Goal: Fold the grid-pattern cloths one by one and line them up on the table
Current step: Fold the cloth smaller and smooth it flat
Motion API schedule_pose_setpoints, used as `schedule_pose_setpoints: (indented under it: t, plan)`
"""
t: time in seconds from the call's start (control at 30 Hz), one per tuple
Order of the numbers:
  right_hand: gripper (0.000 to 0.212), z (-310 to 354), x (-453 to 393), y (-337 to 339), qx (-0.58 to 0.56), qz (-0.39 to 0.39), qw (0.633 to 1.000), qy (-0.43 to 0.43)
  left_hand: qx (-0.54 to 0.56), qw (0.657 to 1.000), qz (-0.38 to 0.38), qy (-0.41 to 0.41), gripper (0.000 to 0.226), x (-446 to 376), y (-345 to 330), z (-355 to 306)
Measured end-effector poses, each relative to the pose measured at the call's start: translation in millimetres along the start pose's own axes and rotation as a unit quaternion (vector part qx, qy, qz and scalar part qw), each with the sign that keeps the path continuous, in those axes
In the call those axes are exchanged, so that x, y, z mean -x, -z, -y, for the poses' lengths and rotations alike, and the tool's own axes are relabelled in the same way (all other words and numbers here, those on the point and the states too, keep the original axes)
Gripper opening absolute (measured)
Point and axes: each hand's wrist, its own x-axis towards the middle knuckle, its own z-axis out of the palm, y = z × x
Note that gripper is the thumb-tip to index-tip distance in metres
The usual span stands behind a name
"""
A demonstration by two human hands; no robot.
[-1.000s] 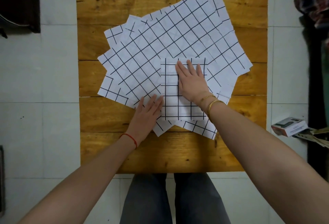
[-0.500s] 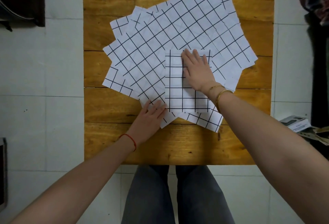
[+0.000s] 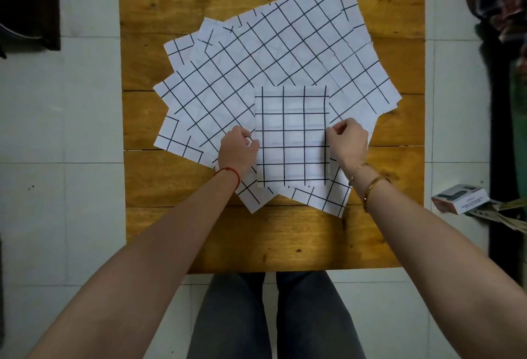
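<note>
A folded white grid-pattern cloth (image 3: 291, 136) lies as a small rectangle on top of a fanned pile of several unfolded grid cloths (image 3: 256, 59) on the wooden table (image 3: 271, 239). My left hand (image 3: 238, 150) pinches the folded cloth's left edge, fingers curled. At the right edge, my right hand (image 3: 349, 140) pinches the same cloth with curled fingers. Both hands sit at about mid-height of the folded cloth.
The pile covers the table's middle and far part; bare wood shows along the near edge and far left corner. A small box (image 3: 459, 198) lies on the tiled floor to the right. Dark objects stand at the left and right of the view.
My right hand lifted off the top of the folded cloth and moved to its right edge. My left hand shifted from the near left corner to the left edge. Both now pinch it.
</note>
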Motion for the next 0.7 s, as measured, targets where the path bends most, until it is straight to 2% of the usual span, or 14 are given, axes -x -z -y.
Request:
schedule_pose_setpoints:
  t: [0.3,0.43,0.6,0.7]
  plan:
    - [0.004,4.2,0.5,-5.4,-0.086,0.043,0.993,-0.065,0.038,0.997,-0.004,0.07,0.017,-7.7,-6.0,-11.1]
    - [0.006,5.9,4.0,0.8,-0.14,0.056,0.986,-0.076,0.069,0.996,-0.006,0.061,0.015,-6.1,-2.2,-11.8]
    - [0.016,3.3,3.4,10.3,-0.231,0.092,0.962,-0.11,0.17,0.982,0.03,0.075,0.018,-6.3,9.2,-12.1]
    - [0.01,4.1,4.2,18.2,-0.309,0.112,0.939,-0.106,0.224,0.971,0.052,0.068,0.017,-4.4,18.7,-10.6]
